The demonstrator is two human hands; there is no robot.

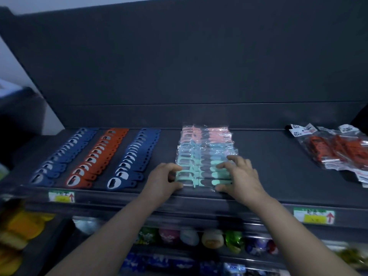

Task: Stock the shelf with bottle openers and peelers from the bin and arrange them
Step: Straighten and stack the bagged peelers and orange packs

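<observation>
On the dark shelf (pixel 268 176), three overlapping rows of bottle openers are laid from back to front at the left: a blue row (pixel 59 158), an orange row (pixel 97 156) beside it, and a second blue row (pixel 133 158). A price tag (pixel 61 196) is fixed to the shelf edge below them. Just right of the rows, the left grip (pixel 163 177) is clasped on the left end of the front packs of the peelers (pixel 205 150), fingers curled above and thumb below. The peelers are stacked in clear wrappers at mid-shelf, pink at the back, blue in the middle, mint at the front. Their right end is grasped by the right grip (pixel 242 178), fingers spread over the top and thumb at the front edge. Well apart at the far right, red packets (pixel 338 148) are piled loosely. The goods below are blurred.
</observation>
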